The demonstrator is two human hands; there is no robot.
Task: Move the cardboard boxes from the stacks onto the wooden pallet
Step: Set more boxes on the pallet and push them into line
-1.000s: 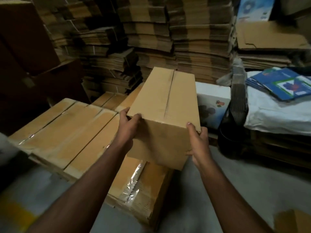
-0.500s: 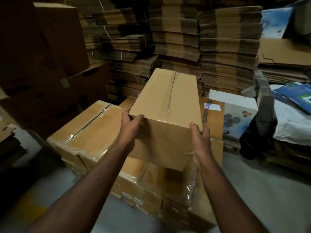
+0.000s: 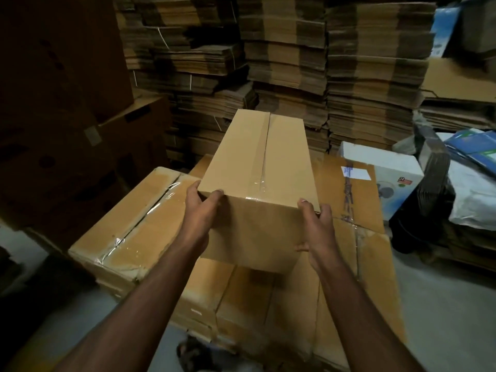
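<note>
while both hands grip it, cardboard box [image 3: 257, 167] stays sealed.

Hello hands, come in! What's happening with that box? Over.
Left hand and right hand both gripping box. Box aloft over taped cartons. Nothing in the way. Pallet not visible.

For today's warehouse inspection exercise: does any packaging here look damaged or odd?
Yes. The large brown cardboard carton left of the held tan taped box has torn, wrinkled clear tape and a ragged lower edge. The flat carton with the white label is creased.
</note>
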